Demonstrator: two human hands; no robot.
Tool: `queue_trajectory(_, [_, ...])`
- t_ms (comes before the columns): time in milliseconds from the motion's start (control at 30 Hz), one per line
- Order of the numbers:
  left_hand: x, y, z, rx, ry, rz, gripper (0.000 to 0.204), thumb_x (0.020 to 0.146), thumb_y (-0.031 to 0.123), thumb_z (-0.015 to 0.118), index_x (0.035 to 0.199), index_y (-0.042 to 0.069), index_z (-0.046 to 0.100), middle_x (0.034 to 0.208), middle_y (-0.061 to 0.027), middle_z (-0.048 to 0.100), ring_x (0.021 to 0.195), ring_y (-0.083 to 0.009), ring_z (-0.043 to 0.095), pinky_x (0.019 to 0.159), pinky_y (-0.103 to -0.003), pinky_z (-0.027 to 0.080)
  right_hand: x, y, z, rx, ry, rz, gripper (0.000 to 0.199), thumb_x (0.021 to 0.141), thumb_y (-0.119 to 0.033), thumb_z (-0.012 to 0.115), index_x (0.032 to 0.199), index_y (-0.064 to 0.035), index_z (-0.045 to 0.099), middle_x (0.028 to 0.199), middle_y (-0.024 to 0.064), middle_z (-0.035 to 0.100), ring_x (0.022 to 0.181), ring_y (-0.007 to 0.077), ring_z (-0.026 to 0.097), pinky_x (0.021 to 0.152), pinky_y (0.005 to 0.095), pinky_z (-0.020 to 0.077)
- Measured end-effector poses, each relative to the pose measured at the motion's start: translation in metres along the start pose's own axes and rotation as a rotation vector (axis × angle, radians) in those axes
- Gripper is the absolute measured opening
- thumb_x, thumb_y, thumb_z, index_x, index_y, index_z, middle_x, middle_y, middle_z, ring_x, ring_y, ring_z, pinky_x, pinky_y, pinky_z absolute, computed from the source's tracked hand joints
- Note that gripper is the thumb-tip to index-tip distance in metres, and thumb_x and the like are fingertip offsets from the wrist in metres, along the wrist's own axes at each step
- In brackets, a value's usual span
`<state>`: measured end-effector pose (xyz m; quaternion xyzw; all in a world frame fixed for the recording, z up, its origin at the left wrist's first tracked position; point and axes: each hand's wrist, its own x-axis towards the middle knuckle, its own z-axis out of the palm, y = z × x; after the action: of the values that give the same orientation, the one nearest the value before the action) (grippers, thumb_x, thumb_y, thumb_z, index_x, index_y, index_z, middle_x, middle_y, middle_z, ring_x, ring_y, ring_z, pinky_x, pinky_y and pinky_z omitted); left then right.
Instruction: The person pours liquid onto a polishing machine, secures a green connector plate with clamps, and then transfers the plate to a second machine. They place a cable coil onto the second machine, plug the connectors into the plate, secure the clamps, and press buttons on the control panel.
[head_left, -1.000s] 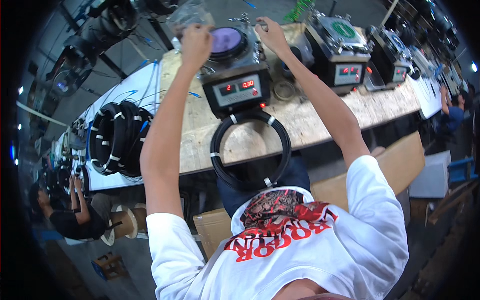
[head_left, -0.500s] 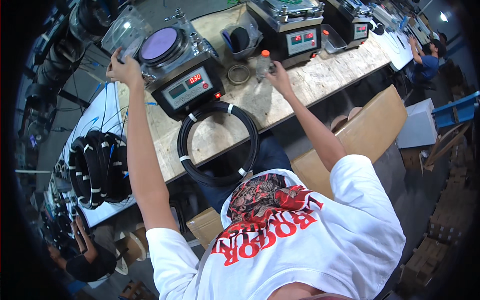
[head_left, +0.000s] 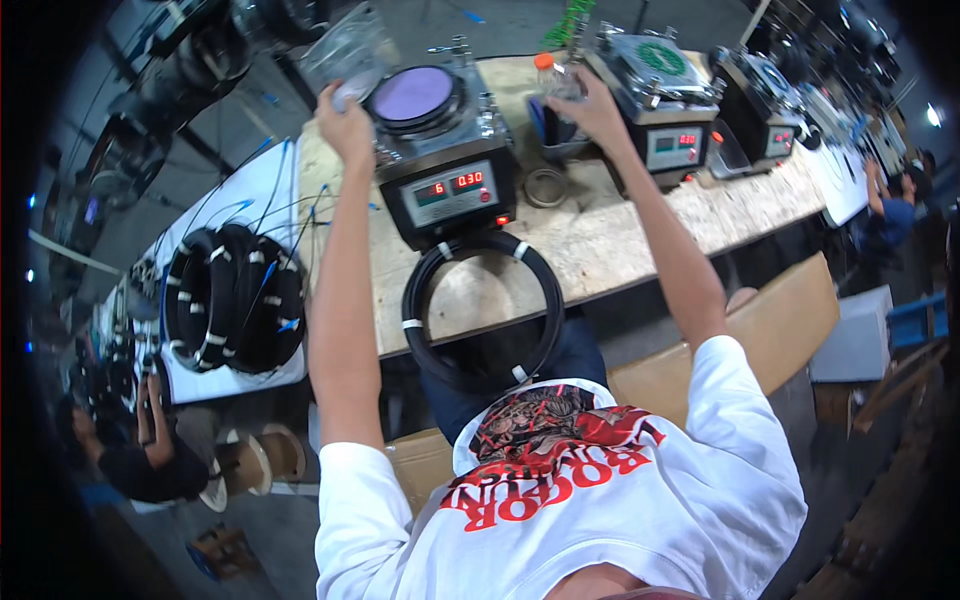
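Observation:
My right hand (head_left: 597, 108) grips a small clear bottle (head_left: 562, 86) with an orange cap, raised above a clear plastic bin (head_left: 548, 140) with dark items in it. My left hand (head_left: 347, 125) is closed at the left side of the nearest polishing machine, around something pale (head_left: 352, 92) I cannot make out. A clear plastic container (head_left: 350, 48) stands just beyond those fingers. The purple round pad (head_left: 412, 94) lies uncovered on top of the machine (head_left: 450, 200), whose red display is lit. A black cable coil (head_left: 410, 290) with white ties leans against the machine's front, over the table edge.
Two more machines (head_left: 672, 145) stand to the right along the plywood table (head_left: 590, 235); the nearer has green cable on top. A round ring-like dish (head_left: 546, 188) sits beside my machine. Several black coils (head_left: 235, 300) lie at left. Co-workers (head_left: 150, 450) sit at both sides.
My right hand has lifted the bottle off the table area, up and away from me. My left hand stays by the machine's left side. The view has shifted, and another number has lit on the display.

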<state>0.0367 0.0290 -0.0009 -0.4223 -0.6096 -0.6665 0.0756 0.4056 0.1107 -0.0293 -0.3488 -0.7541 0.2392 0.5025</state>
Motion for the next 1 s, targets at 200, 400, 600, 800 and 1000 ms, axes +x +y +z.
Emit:
queue_trajectory(200, [-0.004, 0.011, -0.010, 0.014, 0.061, -0.072, 0.028, 0.087, 0.001, 0.062, 0.113, 0.007, 0.070, 0.108, -0.0209, 0.065, 0.104, -0.0367, 0.060, 0.096, -0.043, 0.045, 0.071, -0.092, 0.039, -0.617, -0.179, -0.394, 0.051, 0.073, -0.018, 0.082, 0.121, -0.0170, 0.065, 0.119, 0.0055, 0.066, 0.116, 0.0280, 0.057, 0.093, 0.0493, 0.0458])
queue_trajectory(400, [-0.002, 0.008, -0.014, 0.061, 0.028, -0.089, 0.031, 0.085, -0.001, 0.060, 0.114, 0.009, 0.068, 0.117, -0.0226, 0.052, 0.113, -0.0384, 0.052, 0.100, -0.042, 0.040, 0.089, -0.150, 0.078, -1.050, -0.257, -0.815, 0.036, 0.077, -0.015, 0.075, 0.112, -0.0228, 0.071, 0.118, -0.0029, 0.063, 0.120, 0.0202, 0.052, 0.092, 0.0441, 0.0405])
queue_trajectory(600, [-0.006, 0.009, -0.015, -0.013, 0.057, -0.078, 0.032, 0.086, -0.004, 0.057, 0.114, 0.008, 0.066, 0.123, -0.0218, 0.046, 0.116, -0.0377, 0.051, 0.101, -0.041, 0.040, 0.087, -0.188, 0.131, -1.093, -0.362, -1.028, 0.015, 0.083, -0.015, 0.064, 0.093, -0.0174, 0.074, 0.122, -0.0003, 0.062, 0.128, 0.0196, 0.048, 0.104, 0.0474, 0.0326])
queue_trajectory(800, [-0.010, 0.016, -0.015, -0.063, 0.099, -0.135, 0.039, 0.082, -0.007, 0.057, 0.117, 0.007, 0.068, 0.116, -0.0233, 0.051, 0.114, -0.0379, 0.050, 0.100, -0.040, 0.042, 0.107, -0.191, 0.186, -1.072, -0.318, -1.090, 0.009, 0.083, -0.016, 0.064, 0.083, -0.0167, 0.073, 0.121, 0.0017, 0.063, 0.132, 0.0202, 0.046, 0.108, 0.0505, 0.0296])
queue_trajectory(1000, [-0.009, 0.019, -0.010, 0.036, 0.070, -0.132, 0.045, 0.079, -0.007, 0.054, 0.121, 0.005, 0.063, 0.127, -0.0204, 0.047, 0.113, -0.0400, 0.056, 0.101, -0.044, 0.043, 0.138, -0.163, 0.177, -1.239, -0.270, -0.969, 0.014, 0.086, -0.020, 0.062, 0.092, -0.0171, 0.074, 0.127, 0.0022, 0.065, 0.135, 0.0209, 0.047, 0.106, 0.0528, 0.0323])
